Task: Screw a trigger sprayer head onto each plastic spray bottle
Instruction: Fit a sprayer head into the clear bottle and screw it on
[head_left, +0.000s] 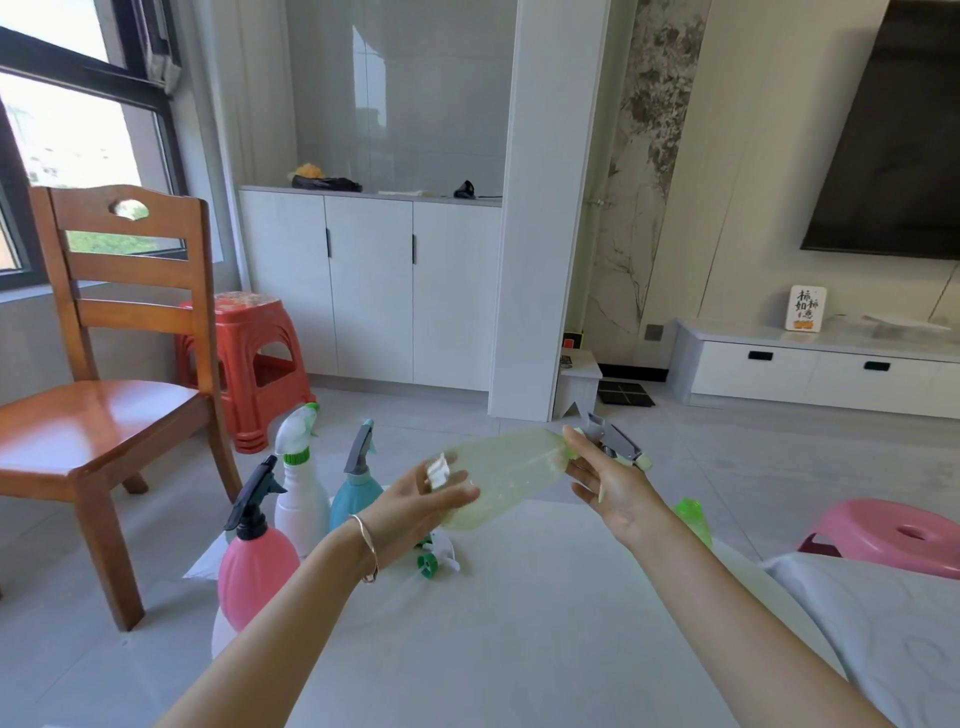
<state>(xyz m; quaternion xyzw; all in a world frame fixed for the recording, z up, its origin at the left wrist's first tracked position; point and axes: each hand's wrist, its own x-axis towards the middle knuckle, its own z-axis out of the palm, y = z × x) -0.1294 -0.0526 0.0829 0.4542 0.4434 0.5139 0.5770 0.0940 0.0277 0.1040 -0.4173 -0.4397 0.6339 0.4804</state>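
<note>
Holding a translucent pale-green plastic spray bottle (509, 475) sideways above the white desk (519, 623), the left hand (415, 501) cups its base while the right hand (610, 483) grips the grey trigger sprayer head (610, 441) at its neck; 3 assembled spray bottles (303, 501) stand at left.

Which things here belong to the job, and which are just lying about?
Job: pale bottle, grey sprayer, pink bottle, white bottle, teal bottle, loose sprayer, green bottle.
Lying about: wooden chair, red stool, pink stool, television.
</note>
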